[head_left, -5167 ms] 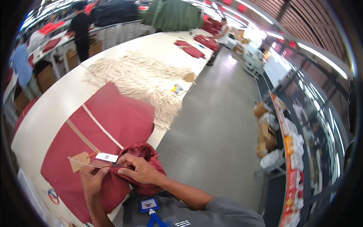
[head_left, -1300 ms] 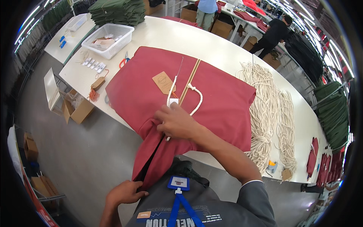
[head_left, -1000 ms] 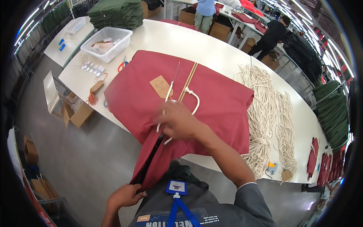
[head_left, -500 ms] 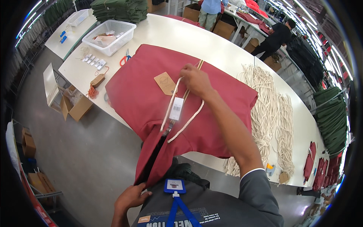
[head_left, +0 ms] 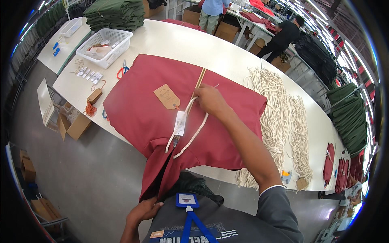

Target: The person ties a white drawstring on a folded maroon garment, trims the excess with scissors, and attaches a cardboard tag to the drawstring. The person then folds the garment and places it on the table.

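Note:
A dark red zip-front garment lies spread on the table, its near end hanging over the edge toward me. My right hand is closed in a pinch on one end of a white drawcord, beside the gold-edged zip. The cord's other strand curves up on the right of the zip toward the same hand. My left hand grips the hanging edge by the dark opening; its fingertips are partly hidden. A brown card tag and a white label lie near the zip.
Bundles of white cord lie at the right of the table. Far left are a white basket, orange-handled scissors and small white tags. Folded green garments are stacked behind. Two people work farther off.
My right hand has moved a little nearer and rightward over the garment, with the cord still pinched. My left hand stays at the hanging edge. The whole view has shifted slightly.

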Demonstrator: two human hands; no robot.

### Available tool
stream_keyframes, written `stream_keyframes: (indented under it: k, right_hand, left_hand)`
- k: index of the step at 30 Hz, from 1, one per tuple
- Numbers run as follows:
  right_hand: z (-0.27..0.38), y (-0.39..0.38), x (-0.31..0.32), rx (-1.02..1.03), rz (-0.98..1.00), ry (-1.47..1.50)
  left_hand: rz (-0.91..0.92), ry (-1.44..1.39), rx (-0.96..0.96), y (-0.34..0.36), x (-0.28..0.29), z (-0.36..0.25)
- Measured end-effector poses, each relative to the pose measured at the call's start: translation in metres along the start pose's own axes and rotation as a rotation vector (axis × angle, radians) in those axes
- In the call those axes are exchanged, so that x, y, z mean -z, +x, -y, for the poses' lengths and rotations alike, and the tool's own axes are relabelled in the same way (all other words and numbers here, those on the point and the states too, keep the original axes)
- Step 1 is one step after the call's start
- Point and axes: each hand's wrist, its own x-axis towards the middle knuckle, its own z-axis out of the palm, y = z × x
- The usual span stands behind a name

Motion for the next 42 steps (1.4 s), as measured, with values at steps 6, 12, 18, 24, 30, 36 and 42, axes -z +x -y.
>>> stream_keyframes:
  k: [6,12,18,24,30,36,42]
  right_hand:
    - [0.000,0.010,0.012,-0.044,-0.270,-0.163]
    - [-0.012,0.015,0.032,0.093,-0.102,-0.028]
    - [-0.036,0.016,0.029,0.017,0.049,0.049]
    - [-0.043,0.017,0.005,-0.184,-0.248,0.298]
    - [-0.031,0.026,0.021,-0.692,0.031,0.242]
    - [-0.036,0.051,0.004,-0.826,0.054,0.324]
    - [-0.049,0.070,-0.006,-0.784,-0.342,0.505]
  left_hand:
    - [-0.043,0.040,-0.036,-0.001,-0.004,-0.005]
    - [-0.034,0.033,-0.053,-0.004,-0.007,-0.008]
    - [-0.067,0.011,-0.024,0.000,-0.013,-0.008]
    - [-0.100,0.023,0.000,0.000,-0.020,-0.006]
    - [-0.121,0.025,-0.011,0.002,-0.024,-0.004]
    - [-0.114,0.031,0.022,0.001,-0.024,-0.005]
    - [-0.092,-0.001,0.119,0.002,-0.024,-0.007]
